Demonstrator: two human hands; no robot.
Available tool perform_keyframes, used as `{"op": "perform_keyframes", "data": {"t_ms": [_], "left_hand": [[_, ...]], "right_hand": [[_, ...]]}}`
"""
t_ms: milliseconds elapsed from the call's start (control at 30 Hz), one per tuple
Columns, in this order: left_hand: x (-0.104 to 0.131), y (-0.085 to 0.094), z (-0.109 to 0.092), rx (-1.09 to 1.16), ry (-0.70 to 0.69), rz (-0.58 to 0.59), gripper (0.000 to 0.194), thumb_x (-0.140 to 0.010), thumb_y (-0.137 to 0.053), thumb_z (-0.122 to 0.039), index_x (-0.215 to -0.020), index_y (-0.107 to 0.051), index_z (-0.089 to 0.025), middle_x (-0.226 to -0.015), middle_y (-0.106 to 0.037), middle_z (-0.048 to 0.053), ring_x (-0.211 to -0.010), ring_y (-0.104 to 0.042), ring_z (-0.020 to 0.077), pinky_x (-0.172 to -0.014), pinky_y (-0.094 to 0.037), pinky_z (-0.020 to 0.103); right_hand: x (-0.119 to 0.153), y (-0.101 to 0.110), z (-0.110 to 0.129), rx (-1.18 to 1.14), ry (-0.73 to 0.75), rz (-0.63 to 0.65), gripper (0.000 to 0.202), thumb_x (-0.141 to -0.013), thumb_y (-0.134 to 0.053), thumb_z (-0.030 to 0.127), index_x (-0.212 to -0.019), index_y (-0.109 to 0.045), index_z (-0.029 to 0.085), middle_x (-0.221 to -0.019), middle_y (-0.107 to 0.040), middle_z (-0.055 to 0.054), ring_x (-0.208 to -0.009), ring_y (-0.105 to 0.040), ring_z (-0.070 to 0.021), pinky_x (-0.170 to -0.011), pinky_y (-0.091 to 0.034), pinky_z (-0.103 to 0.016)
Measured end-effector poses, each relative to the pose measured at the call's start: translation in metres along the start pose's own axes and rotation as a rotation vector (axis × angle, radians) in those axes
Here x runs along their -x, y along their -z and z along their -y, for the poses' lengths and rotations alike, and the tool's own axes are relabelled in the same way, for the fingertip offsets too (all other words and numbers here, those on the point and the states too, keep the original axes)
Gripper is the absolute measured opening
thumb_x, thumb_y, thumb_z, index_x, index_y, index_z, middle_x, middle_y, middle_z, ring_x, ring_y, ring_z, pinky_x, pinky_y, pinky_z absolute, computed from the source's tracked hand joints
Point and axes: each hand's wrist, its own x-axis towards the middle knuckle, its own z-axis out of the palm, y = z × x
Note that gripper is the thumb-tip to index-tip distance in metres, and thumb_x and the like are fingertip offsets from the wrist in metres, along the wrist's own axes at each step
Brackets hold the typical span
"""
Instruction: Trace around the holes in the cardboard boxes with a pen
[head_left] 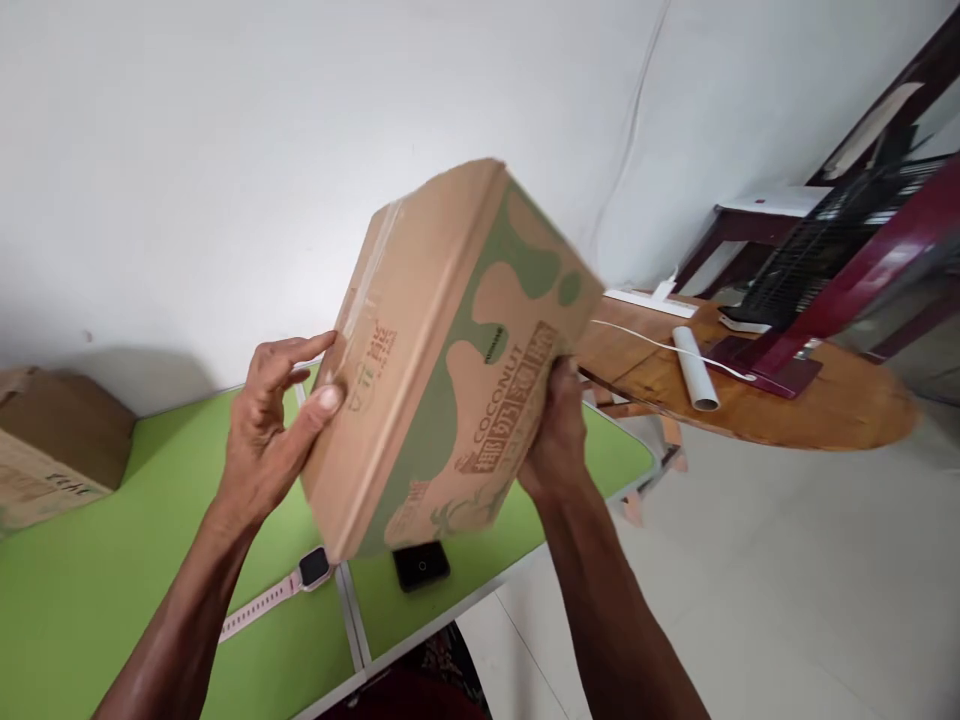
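Note:
A brown cardboard box [420,320] with green patches and the word COCONUT is held tilted in the air above the green table. Clear tape runs along its upper left face. My left hand [277,410] grips the box's left side, thumb on the taped face and index finger at the edge. On the printed side, low at the right, my right hand [559,430] holds the box; its fingers are partly hidden. Below the box lie a smartwatch with a pink strap [313,568] and a black phone-like device [421,566].
Another cardboard box [56,440] stands at the left on the green folding table [150,590]. A wooden table [847,400] at the right bears a white tube [696,370], a power strip [651,302], a cable and a dark red stand [780,365]. A white wall rises behind.

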Motion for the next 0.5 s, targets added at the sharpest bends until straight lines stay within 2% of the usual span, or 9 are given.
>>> {"op": "perform_keyframes", "data": {"t_ms": [100, 200, 300, 367, 433, 500], "left_hand": [[0.034, 0.040, -0.001, 0.047, 0.184, -0.003, 0.069, -0.095, -0.076, -0.080, -0.153, -0.075, -0.042, -0.158, -0.071, 0.007, -0.144, -0.069, 0.0420, -0.114, -0.066, 0.061], [0.085, 0.061, 0.004, -0.008, 0.297, -0.098, 0.072, -0.097, -0.072, -0.079, -0.159, -0.071, -0.043, -0.167, -0.068, 0.004, -0.157, -0.060, 0.0460, -0.129, -0.054, 0.065], [0.137, 0.058, 0.001, -0.028, 0.331, -0.255, 0.076, -0.095, -0.081, -0.069, -0.165, -0.063, -0.047, -0.180, -0.054, -0.002, -0.167, -0.047, 0.0454, -0.135, -0.048, 0.063], [0.161, 0.048, -0.010, -0.022, 0.450, -0.347, 0.078, -0.099, -0.082, -0.058, -0.171, -0.055, -0.047, -0.186, -0.044, -0.005, -0.175, -0.033, 0.0421, -0.144, -0.031, 0.060], [0.173, 0.037, -0.027, -0.010, 0.524, -0.378, 0.078, -0.100, -0.081, -0.057, -0.172, -0.053, -0.048, -0.187, -0.042, -0.005, -0.177, -0.028, 0.0411, -0.146, -0.023, 0.059], [0.175, 0.029, -0.045, -0.004, 0.562, -0.377, 0.079, -0.099, -0.080, -0.060, -0.172, -0.052, -0.049, -0.185, -0.045, -0.005, -0.177, -0.029, 0.0429, -0.146, -0.023, 0.061]], "right_hand": [[0.034, -0.035, -0.020, -0.065, -0.241, 0.132, 0.089, -0.097, -0.049, 0.096, -0.154, -0.071, 0.030, -0.141, -0.083, -0.009, -0.153, -0.065, -0.0405, -0.124, -0.058, -0.062], [0.062, -0.052, -0.044, -0.146, -0.390, 0.278, 0.087, -0.097, -0.056, 0.094, -0.155, -0.073, 0.031, -0.147, -0.081, -0.011, -0.150, -0.067, -0.0424, -0.122, -0.060, -0.061], [0.075, -0.062, -0.066, -0.244, -0.460, 0.277, 0.078, -0.098, -0.065, 0.089, -0.150, -0.078, 0.033, -0.149, -0.081, -0.009, -0.152, -0.067, -0.0390, -0.126, -0.056, -0.056], [0.077, -0.066, -0.078, -0.303, -0.516, 0.201, 0.073, -0.095, -0.073, 0.086, -0.144, -0.081, 0.033, -0.149, -0.081, -0.007, -0.154, -0.065, -0.0358, -0.131, -0.052, -0.052], [0.079, -0.070, -0.087, -0.334, -0.586, 0.149, 0.070, -0.090, -0.080, 0.084, -0.137, -0.084, 0.033, -0.144, -0.083, -0.006, -0.152, -0.066, -0.0344, -0.131, -0.051, -0.051], [0.081, -0.071, -0.092, -0.323, -0.603, 0.157, 0.066, -0.090, -0.080, 0.084, -0.130, -0.087, 0.031, -0.133, -0.087, -0.007, -0.144, -0.072, -0.0357, -0.126, -0.056, -0.054]]}}
